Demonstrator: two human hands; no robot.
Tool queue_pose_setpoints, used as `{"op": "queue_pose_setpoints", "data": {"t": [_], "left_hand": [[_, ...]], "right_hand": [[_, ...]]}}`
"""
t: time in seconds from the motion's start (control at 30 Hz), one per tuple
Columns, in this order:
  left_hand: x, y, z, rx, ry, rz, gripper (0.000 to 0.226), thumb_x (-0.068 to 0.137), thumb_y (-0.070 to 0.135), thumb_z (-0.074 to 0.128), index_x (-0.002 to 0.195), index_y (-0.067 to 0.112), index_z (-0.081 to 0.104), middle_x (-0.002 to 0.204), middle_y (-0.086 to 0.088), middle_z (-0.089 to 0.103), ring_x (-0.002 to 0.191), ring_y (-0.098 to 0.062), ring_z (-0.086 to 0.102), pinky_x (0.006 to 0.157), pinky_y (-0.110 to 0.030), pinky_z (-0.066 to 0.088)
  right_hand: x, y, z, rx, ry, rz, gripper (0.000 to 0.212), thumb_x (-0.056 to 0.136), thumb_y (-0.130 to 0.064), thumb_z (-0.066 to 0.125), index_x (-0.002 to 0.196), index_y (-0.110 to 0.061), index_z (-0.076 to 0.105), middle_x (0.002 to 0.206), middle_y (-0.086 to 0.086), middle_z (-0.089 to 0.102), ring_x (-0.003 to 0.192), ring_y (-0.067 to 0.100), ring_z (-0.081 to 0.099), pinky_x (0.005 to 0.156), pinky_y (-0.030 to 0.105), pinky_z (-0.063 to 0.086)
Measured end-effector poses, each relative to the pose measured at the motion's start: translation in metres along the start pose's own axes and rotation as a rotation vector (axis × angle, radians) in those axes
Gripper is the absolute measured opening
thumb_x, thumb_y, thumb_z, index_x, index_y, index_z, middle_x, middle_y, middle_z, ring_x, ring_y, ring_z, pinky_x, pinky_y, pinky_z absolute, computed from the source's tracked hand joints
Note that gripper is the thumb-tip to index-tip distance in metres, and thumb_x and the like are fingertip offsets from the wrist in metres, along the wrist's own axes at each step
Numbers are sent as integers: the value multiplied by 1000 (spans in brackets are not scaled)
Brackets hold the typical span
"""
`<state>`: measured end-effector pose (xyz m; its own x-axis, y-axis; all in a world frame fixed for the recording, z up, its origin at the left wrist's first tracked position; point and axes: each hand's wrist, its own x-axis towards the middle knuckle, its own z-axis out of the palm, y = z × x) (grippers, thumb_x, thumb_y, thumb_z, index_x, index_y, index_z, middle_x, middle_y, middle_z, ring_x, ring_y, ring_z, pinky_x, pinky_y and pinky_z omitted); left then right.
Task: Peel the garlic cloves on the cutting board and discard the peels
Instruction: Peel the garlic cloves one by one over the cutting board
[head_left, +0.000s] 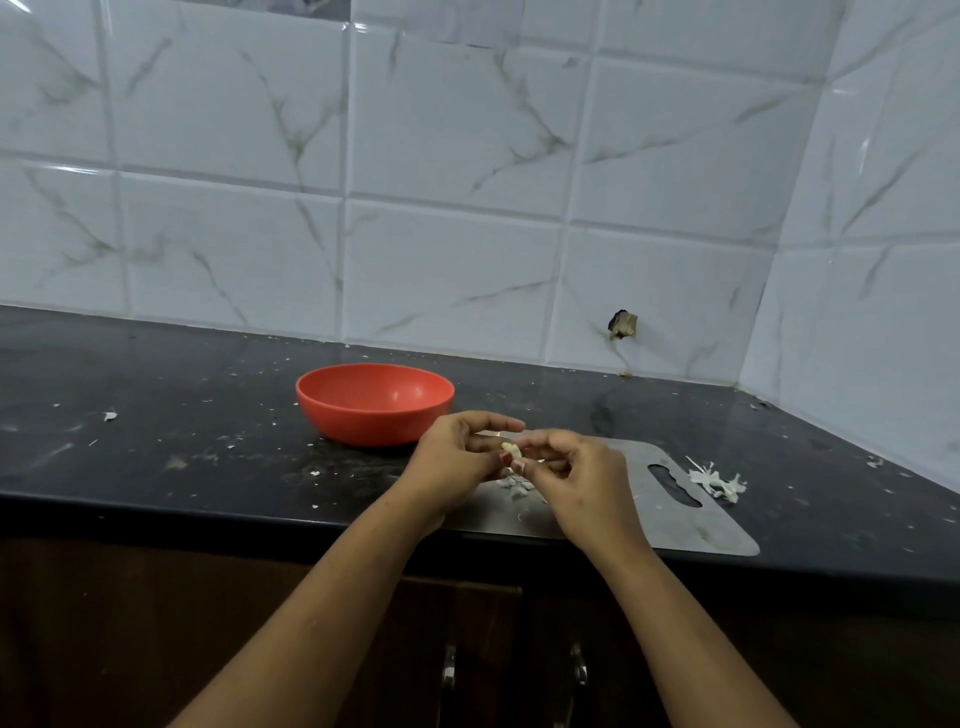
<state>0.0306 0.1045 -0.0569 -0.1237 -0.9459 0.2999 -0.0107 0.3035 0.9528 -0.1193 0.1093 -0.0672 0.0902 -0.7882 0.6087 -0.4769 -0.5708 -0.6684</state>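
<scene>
You hold the garlic clove (511, 450) pinched between both hands, just above the left end of the grey cutting board (701, 525). Your left hand (457, 465) curls round it from the left, thumb and fingers gripping. Your right hand (587, 480) nips its right end with curled fingertips; whether on skin or flesh is too small to tell. The clove looks pale cream and slants across between the two grips. Shed peels (519, 487) lie on the board directly below. The red bowl (363, 421) stands beyond your left hand, the nearer one to it.
</scene>
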Motion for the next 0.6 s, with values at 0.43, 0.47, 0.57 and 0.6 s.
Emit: {"op": "queue_pose_setpoints", "data": {"t": [0.43, 0.47, 0.57, 0.6], "left_hand": [[0, 3, 2, -22, -21, -39, 21, 91, -1, 58, 111, 0, 67, 93, -20, 71, 79, -19, 66, 68, -17, 56], [0, 3, 2, -27, -16, -45, 21, 92, -1, 58, 110, -1, 67, 92, -19, 71, 78, -18, 65, 67, -16, 55], [0, 5, 3, -58, -6, -59, 21, 92, -3, 57, 110, -4, 66, 91, -20, 69, 75, -18, 62, 64, -15, 55], [0, 5, 2, -72, -2, -64, 21, 91, -3, 56, 110, -4, 66, 89, -19, 68, 73, -18, 62, 64, -15, 55]], "right_hand": [[-3, 0, 0, -6, 71, -93, 14, 82, -1, 71, 86, -15, 75, 82, -9, 73, 76, -3, 68, 69, 10, 52], [-3, 0, 0, -15, 77, -105, 16, 83, -1, 71, 85, -16, 74, 82, -9, 72, 76, -3, 67, 69, 9, 51], [-4, -1, 0, -44, 81, -124, 21, 83, 1, 68, 82, -19, 72, 80, -10, 71, 76, -3, 66, 66, 7, 48], [-4, -1, -1, -47, 81, -122, 21, 84, 1, 68, 82, -20, 71, 79, -10, 71, 76, -3, 65, 66, 6, 47]]}}
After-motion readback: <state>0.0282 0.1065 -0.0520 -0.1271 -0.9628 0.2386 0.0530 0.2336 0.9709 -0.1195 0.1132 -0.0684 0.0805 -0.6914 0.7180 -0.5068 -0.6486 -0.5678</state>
